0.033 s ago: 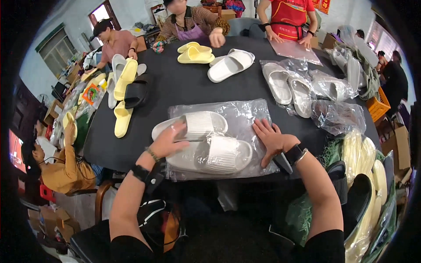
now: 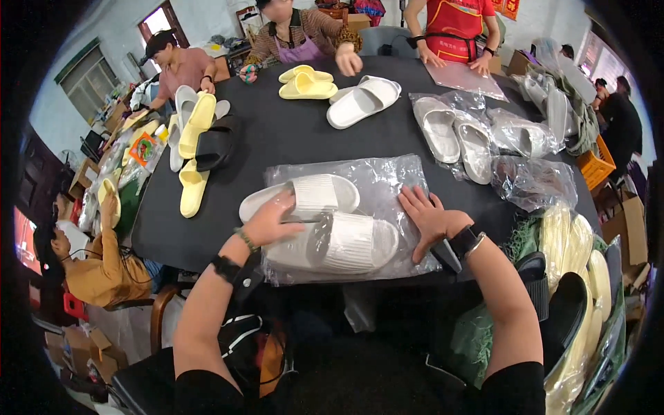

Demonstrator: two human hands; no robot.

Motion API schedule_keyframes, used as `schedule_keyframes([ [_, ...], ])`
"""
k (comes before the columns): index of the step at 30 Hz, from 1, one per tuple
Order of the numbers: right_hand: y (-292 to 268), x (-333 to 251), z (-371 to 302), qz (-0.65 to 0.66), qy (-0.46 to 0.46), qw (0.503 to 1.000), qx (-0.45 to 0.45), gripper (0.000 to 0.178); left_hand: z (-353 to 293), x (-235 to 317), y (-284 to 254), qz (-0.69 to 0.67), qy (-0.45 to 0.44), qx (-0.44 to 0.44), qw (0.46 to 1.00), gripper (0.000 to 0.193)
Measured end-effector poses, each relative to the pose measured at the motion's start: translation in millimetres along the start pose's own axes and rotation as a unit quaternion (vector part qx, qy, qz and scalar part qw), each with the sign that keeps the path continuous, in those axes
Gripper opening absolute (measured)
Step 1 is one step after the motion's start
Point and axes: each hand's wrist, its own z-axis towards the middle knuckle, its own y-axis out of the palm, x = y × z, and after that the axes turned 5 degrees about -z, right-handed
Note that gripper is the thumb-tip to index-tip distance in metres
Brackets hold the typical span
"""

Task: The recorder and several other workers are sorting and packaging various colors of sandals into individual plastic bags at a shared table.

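Observation:
A pair of white slide slippers lies side by side in front of me, toes to the right. The far slipper and the near slipper have ribbed straps and lie in a clear plastic bag. My left hand rests over their heel ends, fingers stretched out and thumb apart. My right hand presses flat on the bag's right side, fingers spread. A dark, narrow object shows partly beneath that wrist; I cannot make out its kind.
On the dark table, yellow slippers, a white slipper and bagged slippers lie farther off. More stand at the left. Packed yellow slippers crowd my right side. Several people work around.
My left hand has shifted slightly to the right over the slippers' heel ends. My right hand stays in place on the bag.

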Motion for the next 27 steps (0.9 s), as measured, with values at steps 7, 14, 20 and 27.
schedule_keyframes([
  [7, 3, 1, 0, 0.023, -0.006, 1.0, 0.005, 0.157, 49, 23, 40, -0.061, -0.023, -0.013, 0.998, 0.059],
  [14, 0, 0, 0, 0.028, 0.0, 1.0, 0.003, 0.159, 11, -3, 15, -0.031, -0.087, 0.072, 0.993, 0.047],
  [20, 1, 1, 2, 0.033, -0.006, 0.999, 0.012, 0.16, -71, -46, -90, 0.141, -0.206, 0.221, 0.943, 0.038],
  [27, -6, -10, -14, 0.033, 0.037, 0.998, 0.033, 0.149, -29, 61, -142, 0.315, -0.073, 0.359, 0.875, 0.031],
])
